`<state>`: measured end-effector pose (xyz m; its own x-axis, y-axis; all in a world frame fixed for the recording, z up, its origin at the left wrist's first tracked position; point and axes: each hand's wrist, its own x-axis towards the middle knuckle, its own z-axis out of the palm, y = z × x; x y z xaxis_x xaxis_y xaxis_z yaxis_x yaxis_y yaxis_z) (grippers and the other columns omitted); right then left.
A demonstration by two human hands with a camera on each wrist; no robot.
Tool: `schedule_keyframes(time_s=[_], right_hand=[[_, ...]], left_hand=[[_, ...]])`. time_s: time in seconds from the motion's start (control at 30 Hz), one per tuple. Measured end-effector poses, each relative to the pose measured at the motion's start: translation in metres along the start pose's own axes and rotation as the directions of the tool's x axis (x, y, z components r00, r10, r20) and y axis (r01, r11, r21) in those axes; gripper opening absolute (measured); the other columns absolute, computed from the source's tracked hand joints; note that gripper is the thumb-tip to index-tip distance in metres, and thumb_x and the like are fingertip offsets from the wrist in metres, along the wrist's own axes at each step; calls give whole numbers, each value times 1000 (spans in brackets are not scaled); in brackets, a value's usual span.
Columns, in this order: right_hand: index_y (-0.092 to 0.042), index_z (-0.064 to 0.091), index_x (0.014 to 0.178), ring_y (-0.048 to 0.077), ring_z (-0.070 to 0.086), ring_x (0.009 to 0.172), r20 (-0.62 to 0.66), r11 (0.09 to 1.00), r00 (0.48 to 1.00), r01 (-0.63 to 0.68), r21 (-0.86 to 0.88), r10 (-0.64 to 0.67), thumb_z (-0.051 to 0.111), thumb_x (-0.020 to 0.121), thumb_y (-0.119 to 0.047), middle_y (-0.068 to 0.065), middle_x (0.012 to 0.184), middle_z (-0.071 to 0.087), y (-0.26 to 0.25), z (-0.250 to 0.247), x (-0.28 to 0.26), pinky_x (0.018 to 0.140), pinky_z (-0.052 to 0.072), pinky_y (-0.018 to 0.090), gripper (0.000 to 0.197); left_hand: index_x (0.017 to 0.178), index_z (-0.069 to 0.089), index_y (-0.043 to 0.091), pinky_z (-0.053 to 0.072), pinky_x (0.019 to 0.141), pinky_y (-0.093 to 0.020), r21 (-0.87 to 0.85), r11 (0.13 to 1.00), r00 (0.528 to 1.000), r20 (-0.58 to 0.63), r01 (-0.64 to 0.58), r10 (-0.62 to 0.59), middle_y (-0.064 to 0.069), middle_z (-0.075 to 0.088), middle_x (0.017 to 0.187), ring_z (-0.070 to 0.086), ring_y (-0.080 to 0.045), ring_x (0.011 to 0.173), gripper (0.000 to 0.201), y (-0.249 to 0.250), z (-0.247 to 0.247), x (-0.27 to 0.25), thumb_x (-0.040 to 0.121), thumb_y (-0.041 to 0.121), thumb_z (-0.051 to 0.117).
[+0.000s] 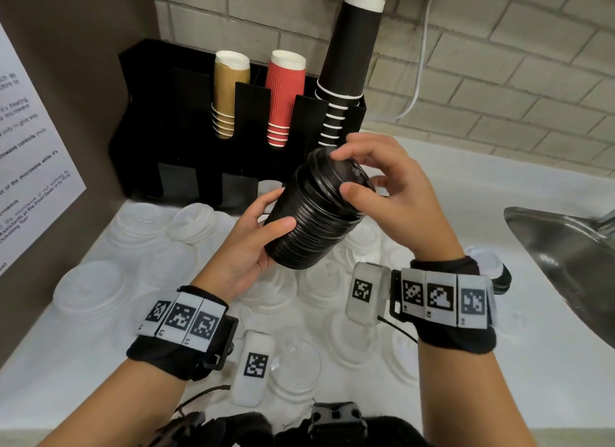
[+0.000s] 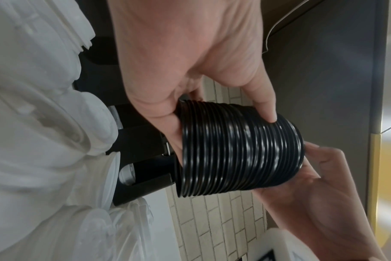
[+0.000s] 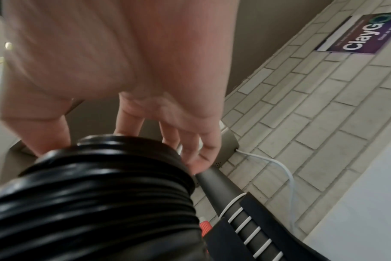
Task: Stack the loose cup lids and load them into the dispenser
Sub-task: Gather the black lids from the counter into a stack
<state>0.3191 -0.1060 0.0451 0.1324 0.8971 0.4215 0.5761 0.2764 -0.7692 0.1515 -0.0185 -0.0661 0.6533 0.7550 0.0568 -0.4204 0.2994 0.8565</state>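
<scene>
at the centre of the head view our left hand (image 1: 253,243) has its grip clamped round the tilted stack of black lids (image 1: 316,213), while our right hand (image 1: 392,193) pinches the top lid. white lids (image 1: 146,220) lie on the surface (image 1: 482,363) below the dispenser (image 1: 166,120).

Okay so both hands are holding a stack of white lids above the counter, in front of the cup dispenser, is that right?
Not quite: the stack of lids is black, not white, as the head view shows. The white lids lie loose on the counter. The rest holds: the left hand and right hand hold it in front of the cup dispenser.
</scene>
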Motion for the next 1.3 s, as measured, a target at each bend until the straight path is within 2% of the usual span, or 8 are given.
schedule_keyframes(time_s=[0.5,0.63,0.73,0.8,0.9,1.0,1.17,1.3], right_hand=[[-27,68,103,7,49,123,89,993,995,51,-103,-42,73,78,-4,0,130,52,-6,1,-3,92,41,12,35],[-30,66,110,6,47,127,92,990,993,83,-114,-73,73,79,-25,-3,131,51,-2,-4,-5,94,43,15,32],[-40,61,114,5,49,126,-108,999,994,-25,-31,22,67,82,-42,-12,131,55,20,-32,-9,91,46,23,33],[-35,60,118,10,52,121,-351,976,914,-220,1,206,66,86,-37,-7,132,56,50,-62,-9,89,42,21,32],[-19,50,134,26,48,126,-456,650,671,-723,-232,584,66,88,-37,15,139,48,111,-114,-8,97,38,29,52],[-10,45,139,37,47,127,-434,198,448,-838,-508,782,72,81,-42,21,139,48,155,-145,-18,102,42,42,71],[-12,73,66,23,66,43,-442,45,438,-749,-661,783,66,59,-57,3,49,67,180,-152,-49,52,51,26,46],[-16,70,62,20,65,40,-424,-50,389,-687,-725,818,68,50,-51,-1,42,62,182,-158,-48,50,50,24,38]], left_hand=[[136,50,21,57,74,-28,-9,1000,1000,-10,17,-17,-1,71,110,69,-17,101,61,-2,7,-1,77,24,68],[137,49,20,57,74,-28,-1,1000,1000,0,17,-17,-1,71,110,69,-16,101,59,-4,7,0,80,22,64],[138,48,20,56,75,-26,-18,1000,1000,1,13,-13,2,71,110,68,-14,101,62,-4,6,3,78,20,63],[139,47,20,57,76,-26,-32,999,1000,-5,7,-7,2,71,111,68,-13,102,63,-2,5,4,78,20,63],[138,47,17,57,76,-26,-49,999,1000,-13,-4,3,2,72,107,68,-13,100,61,0,3,4,79,19,62],[134,49,19,57,76,-26,-28,1000,1000,-14,-3,3,4,72,105,68,-12,99,56,1,2,5,79,21,61],[137,49,21,58,78,-29,9,1000,1000,-11,7,-7,3,71,108,67,-14,101,59,2,2,5,79,24,61],[134,51,22,58,75,-28,11,1000,1000,-9,6,-6,4,72,106,68,-13,99,56,1,2,6,79,24,62]])
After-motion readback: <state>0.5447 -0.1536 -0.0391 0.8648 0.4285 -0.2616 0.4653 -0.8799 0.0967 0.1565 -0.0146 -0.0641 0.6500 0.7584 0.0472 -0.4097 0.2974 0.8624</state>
